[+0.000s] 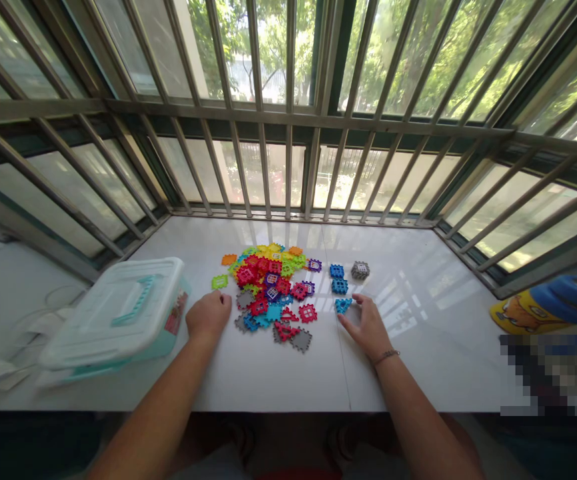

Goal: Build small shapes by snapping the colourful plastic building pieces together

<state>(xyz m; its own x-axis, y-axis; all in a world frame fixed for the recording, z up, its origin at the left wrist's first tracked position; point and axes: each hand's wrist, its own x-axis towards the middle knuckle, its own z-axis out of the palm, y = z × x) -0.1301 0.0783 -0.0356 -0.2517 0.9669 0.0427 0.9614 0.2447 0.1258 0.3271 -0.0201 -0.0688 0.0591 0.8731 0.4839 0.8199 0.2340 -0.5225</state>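
We see the left hand (206, 317) resting loosely curled on the table at the near edge of a heap of colourful plastic square interlocking building pieces (268, 287). Its fingertips are just beside a grey square plastic piece (245, 299), and we see nothing held in it. The right hand (363, 327) is spread wide, with the thumb and fingers around a small blue plastic piece (343, 305) lying just right of the heap. We can't tell if that's a firm grip or only a touch.

Just above the right hand are two blue square plastic pieces (338, 279), one behind the other, and beside them is a small grey plastic cube-like build (360, 270). All of this sits on a white glossy table (408, 360) that runs along a window.

Left of the left hand, a plastic storage box with a clear lid and teal handle (118, 313) sits on the table, tilted in the view. At the far right is a yellow cartoon-print item with a blue part (533, 310), partly blurred out. Steel window bars (288, 120) run behind everything.
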